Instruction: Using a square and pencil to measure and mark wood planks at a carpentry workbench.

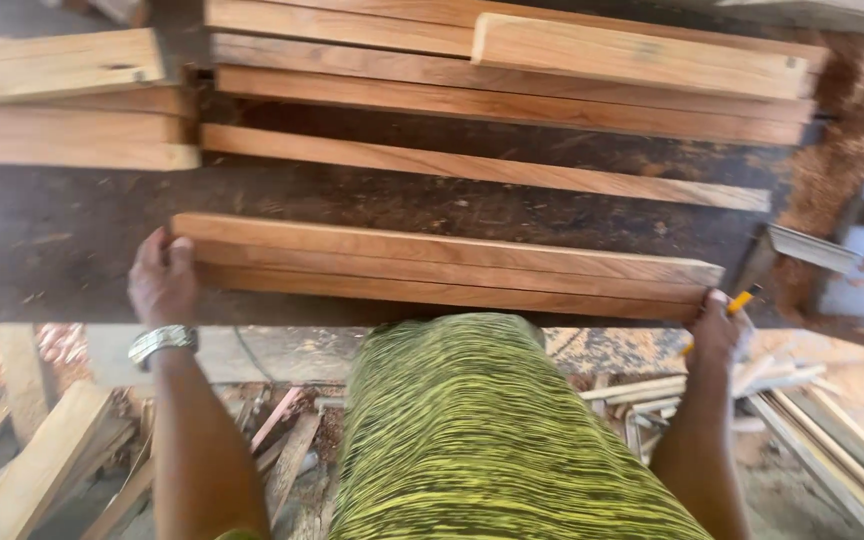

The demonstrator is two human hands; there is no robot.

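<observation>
While the left hand [164,285] clasps the left end of the bundle of boards [442,268], its fingers curled over the top edge and its thumb beneath, the right hand [717,330] closes on the opposite end with a yellow pencil [744,298] tucked between its fingers. A metal wristwatch [162,342] sits on the left wrist, just below that end of the bundle. The bundle lies flat on the dark workbench [72,240], close to its near edge, long side toward the person in the green striped shirt [472,430].

To handle it well, I judge both grips should squeeze inward evenly so the stacked boards stay flush and none slides out; the pencil weakens the right grip, so the palm should bear the load there.

Beyond the bundle lies a single long board [482,165], farther still a stack of planks [512,80]. Below the bundle, past the bench edge, offcuts [42,460] litter the floor.
</observation>
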